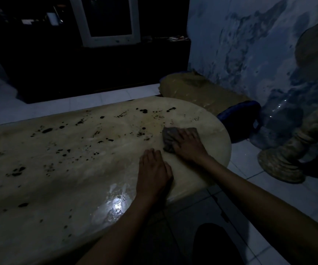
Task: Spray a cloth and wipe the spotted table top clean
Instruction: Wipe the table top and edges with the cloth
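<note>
right hand (187,145) flat, pressing grey cloth (170,137) onto spotted table (58,169) | left hand (154,173) fingers straight, resting flat on table, holding nothing

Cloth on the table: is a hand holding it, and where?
The right hand lies on top of the cloth, pressing its near right part onto the table. The left hand holds nothing and rests flat on the table.

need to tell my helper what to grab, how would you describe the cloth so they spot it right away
Start at the pale spotted table top and go to its rounded right end. There the right hand presses on a crumpled grey cloth. It is the only soft, dull grey thing on the table; the marks nearby are flat black spots.
</note>
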